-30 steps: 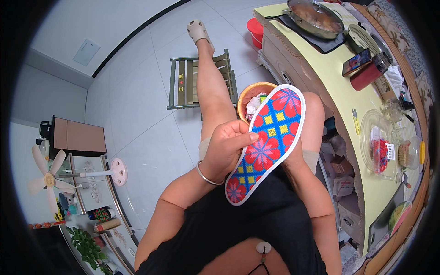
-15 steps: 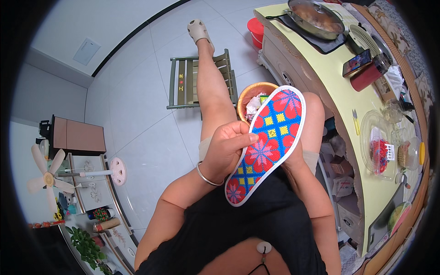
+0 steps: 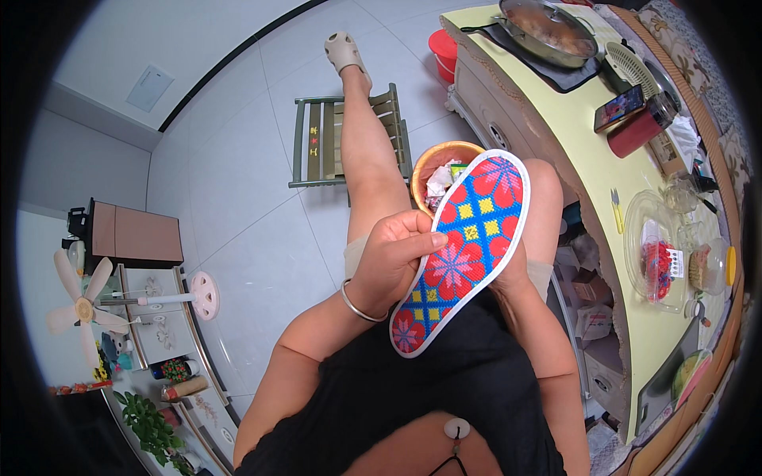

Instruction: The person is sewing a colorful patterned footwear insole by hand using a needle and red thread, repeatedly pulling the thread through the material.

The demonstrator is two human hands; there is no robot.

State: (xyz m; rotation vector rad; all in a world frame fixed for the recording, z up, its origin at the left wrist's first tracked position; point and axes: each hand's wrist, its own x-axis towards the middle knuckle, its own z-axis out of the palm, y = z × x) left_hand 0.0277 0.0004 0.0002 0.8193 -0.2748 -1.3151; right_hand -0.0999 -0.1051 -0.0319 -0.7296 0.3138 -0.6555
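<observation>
Insole (image 3: 463, 255), long axis diagonal, broad end upper right; left fingers (image 3: 422, 245) pinch it; right hand (image 3: 514, 275) behind, grip unclear.

I read this as a home, most likely a living or dining room. I can see a glossy tiled floor (image 3: 238, 333), a pedestal fan (image 3: 83, 310), a leafy houseplant (image 3: 147, 424) and a low white cabinet (image 3: 159, 321) with flower decoration. To my right, a yellow-topped sideboard (image 3: 583, 190) carries a glass-lidded pan (image 3: 548, 36), a fork (image 3: 617, 211) and a phone (image 3: 618, 108) leaning on a red bottle (image 3: 637, 133). A slatted stool (image 3: 313, 147), a waste bin (image 3: 456, 147) and a casual clog (image 3: 343, 52) look equally domestic to me.
</observation>
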